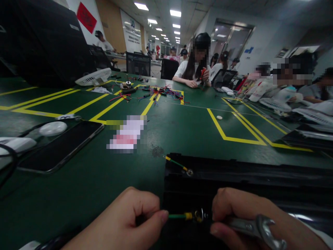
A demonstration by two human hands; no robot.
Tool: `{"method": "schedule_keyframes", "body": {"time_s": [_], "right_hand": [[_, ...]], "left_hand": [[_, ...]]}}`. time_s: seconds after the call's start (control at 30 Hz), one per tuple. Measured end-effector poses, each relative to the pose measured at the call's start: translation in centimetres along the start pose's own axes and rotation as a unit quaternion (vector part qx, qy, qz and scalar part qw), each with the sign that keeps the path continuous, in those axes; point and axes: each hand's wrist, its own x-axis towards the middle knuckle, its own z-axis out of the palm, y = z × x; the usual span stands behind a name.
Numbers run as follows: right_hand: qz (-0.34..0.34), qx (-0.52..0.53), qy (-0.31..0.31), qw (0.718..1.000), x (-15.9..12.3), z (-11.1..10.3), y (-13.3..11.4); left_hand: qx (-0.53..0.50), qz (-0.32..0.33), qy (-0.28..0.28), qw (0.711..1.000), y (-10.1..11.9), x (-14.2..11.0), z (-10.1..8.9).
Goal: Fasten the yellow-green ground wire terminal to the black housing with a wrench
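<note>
My left hand (127, 217) pinches a green ground wire (177, 216) between thumb and forefinger. The wire's yellow-sleeved end meets a metal stud (199, 214) on a black panel (221, 178). In my right hand (241, 205) is a wrench (260, 227), its open jaw pointing back toward me. The fingers of that hand are close to the stud; whether they touch it I cannot tell. A second green wire (177, 162) with yellow ends is fixed to a bolt (190, 172) on the panel's far part, its other end loose.
A dark phone (63, 146) lies on the left of the green table (125, 173), beside a white round object (53, 128). Beyond it is a blurred paper (127, 133). Farther back are tangled wires (163, 92), a white fan (93, 77) and a seated person (195, 66).
</note>
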Motion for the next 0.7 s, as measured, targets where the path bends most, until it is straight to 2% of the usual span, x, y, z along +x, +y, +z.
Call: {"method": "schedule_keyframes", "body": {"time_s": [0.17, 0.33, 0.57, 0.7], "right_hand": [[-0.051, -0.034, 0.034, 0.998, 0.1, 0.0, -0.1], [-0.085, -0.059, 0.049, 0.993, 0.1, -0.4, -0.6], [-0.1, -0.062, 0.021, 0.993, 0.8, -1.4, -1.1], [-0.131, -0.052, -0.018, 0.99, 1.7, -2.0, -1.1]], "left_hand": [[0.0, 0.008, -0.002, 1.0, -0.1, 0.3, 0.1], [0.005, 0.025, 0.021, 0.999, -0.6, 0.3, 0.6], [0.002, 0.04, 0.056, 0.998, -1.8, 0.5, 1.5], [-0.007, 0.061, 0.036, 0.997, -1.8, 0.8, 1.3]]}}
